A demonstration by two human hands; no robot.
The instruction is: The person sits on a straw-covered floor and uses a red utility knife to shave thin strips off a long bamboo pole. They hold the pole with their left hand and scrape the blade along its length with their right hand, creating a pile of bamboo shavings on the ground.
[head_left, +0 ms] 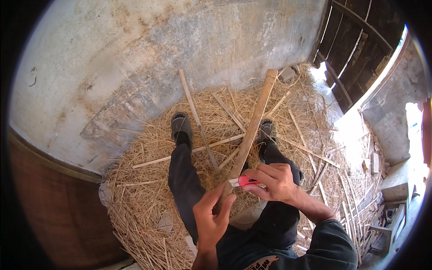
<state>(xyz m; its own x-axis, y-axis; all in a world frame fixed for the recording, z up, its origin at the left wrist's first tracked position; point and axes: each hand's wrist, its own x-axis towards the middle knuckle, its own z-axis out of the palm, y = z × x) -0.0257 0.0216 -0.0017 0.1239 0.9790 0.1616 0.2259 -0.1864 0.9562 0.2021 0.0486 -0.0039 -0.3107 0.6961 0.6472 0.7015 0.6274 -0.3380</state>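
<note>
1. Centrally, a long pole (254, 128) starts in the left fingers and runs away from them, slanting slightly right, between the legs (182, 175). Whether its far end touches anything is unclear.
2. The left hand (211, 218) grasps the pole's near end, thumb on one side, fingers on the other, probably to stop the wood turning.
3. The right hand (275, 182) is folded tightly around a red knife (247, 181), just beyond and right of the left fingertips. Its pale blade lies across the pole; how deeply it bites cannot be told. Coming in from the right seems to keep the knuckles beside the wood.
4. Both legs stretch forward past the fingers, set apart, likely leaving the pole room. Dark shoes (181, 126) end them.
5. Straw (135, 207) spreads below and around the fingers, with loose strips (195, 112) beyond them.
6. Farthest from the fingers: a stained wall (180, 36) ahead, a dark door (342, 40) ahead to the right, a brown panel (54, 202) leftward.
</note>
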